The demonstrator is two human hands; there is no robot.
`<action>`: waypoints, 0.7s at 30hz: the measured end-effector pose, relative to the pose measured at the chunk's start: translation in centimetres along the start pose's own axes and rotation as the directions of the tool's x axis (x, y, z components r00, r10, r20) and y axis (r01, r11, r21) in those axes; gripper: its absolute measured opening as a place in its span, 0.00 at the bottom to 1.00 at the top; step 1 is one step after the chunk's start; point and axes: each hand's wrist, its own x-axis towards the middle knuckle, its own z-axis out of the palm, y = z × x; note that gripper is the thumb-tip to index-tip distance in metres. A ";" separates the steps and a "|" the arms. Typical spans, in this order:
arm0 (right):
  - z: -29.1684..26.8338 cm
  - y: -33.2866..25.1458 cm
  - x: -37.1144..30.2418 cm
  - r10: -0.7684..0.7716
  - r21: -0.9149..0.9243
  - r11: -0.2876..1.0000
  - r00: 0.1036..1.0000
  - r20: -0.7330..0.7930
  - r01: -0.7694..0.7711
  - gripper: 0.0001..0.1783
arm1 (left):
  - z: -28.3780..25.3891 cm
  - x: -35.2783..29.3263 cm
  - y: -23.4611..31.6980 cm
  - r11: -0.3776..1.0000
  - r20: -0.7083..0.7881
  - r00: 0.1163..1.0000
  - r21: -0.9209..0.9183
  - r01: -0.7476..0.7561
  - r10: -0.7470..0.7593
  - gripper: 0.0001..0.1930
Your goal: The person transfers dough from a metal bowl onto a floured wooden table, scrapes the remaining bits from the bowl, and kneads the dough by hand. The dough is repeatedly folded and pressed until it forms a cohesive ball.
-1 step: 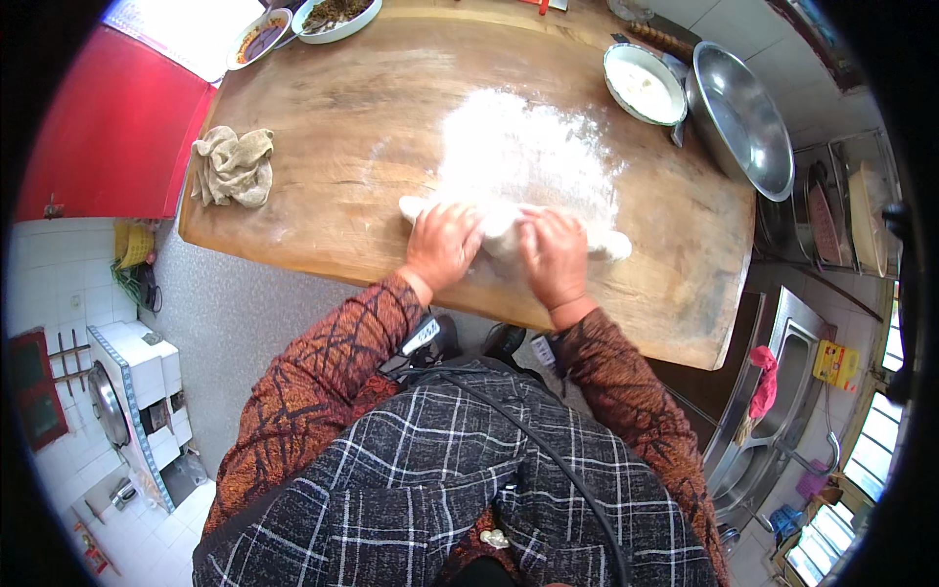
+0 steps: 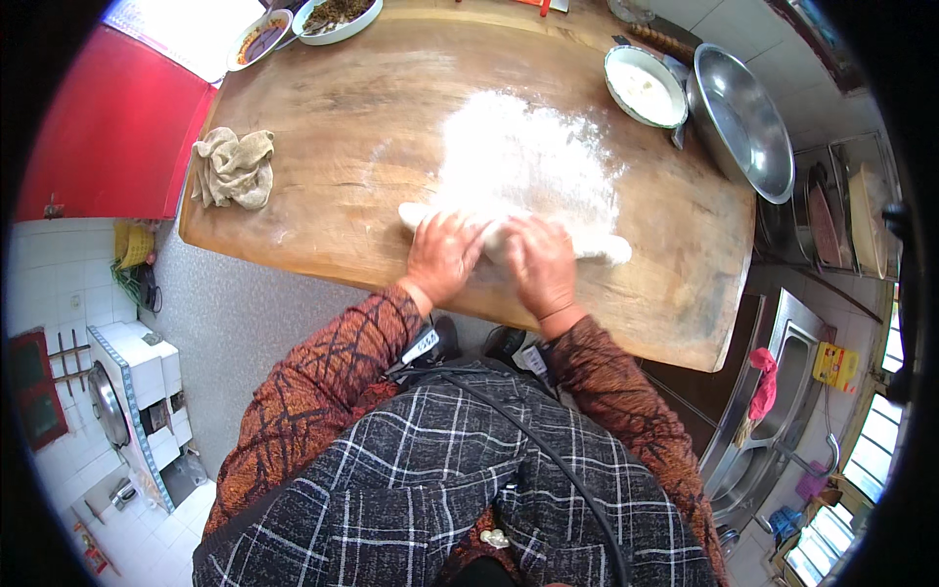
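A long roll of white dough [image 2: 599, 245] lies crosswise near the front edge of the wooden board [image 2: 333, 108], its two ends poking out past my hands. My left hand [image 2: 445, 256] is closed over the left part of the roll, fingers curled onto its top. Close beside it, my right hand [image 2: 541, 262] grips the middle of the dough, its fingers a little blurred. A wide patch of white flour [image 2: 518, 147] covers the wood just beyond the roll.
A crumpled beige cloth [image 2: 235, 168] lies at the left. Far right stand a bowl of flour [image 2: 644, 88] and a large steel basin [image 2: 740, 122]. Two dishes of food, one an oval dish [image 2: 337, 37], sit at the far left. A sink [image 2: 782, 391] is at the right.
My right hand has shifted slightly left along the dough, nearer my left hand, uncovering more of the roll's right end. My left hand has barely moved.
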 end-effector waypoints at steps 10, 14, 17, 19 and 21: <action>4.0 2.8 4.9 0.021 -0.243 0.970 0.980 0.196 0.028 0.32 | 2.2 3.4 -2.7 0.992 -0.011 0.999 0.126 -0.032 0.034 0.29; 3.8 3.5 8.3 0.051 -0.222 0.975 0.987 0.151 -0.017 0.29 | 1.7 7.4 -4.0 0.988 0.050 0.998 0.146 -0.040 0.033 0.27; 4.2 4.7 10.5 0.073 -0.203 0.977 0.995 0.065 -0.059 0.24 | 1.6 10.1 -4.9 0.986 0.089 0.996 0.164 -0.010 -0.005 0.26; 4.5 5.7 11.8 0.064 -0.177 0.982 0.998 -0.006 -0.064 0.22 | 2.0 11.7 -5.4 0.987 0.023 1.000 0.162 0.001 -0.005 0.26; 5.0 6.6 13.1 0.106 -0.224 0.968 0.993 -0.056 -0.116 0.20 | 2.5 13.1 -5.9 0.981 0.048 0.994 0.169 0.091 -0.100 0.26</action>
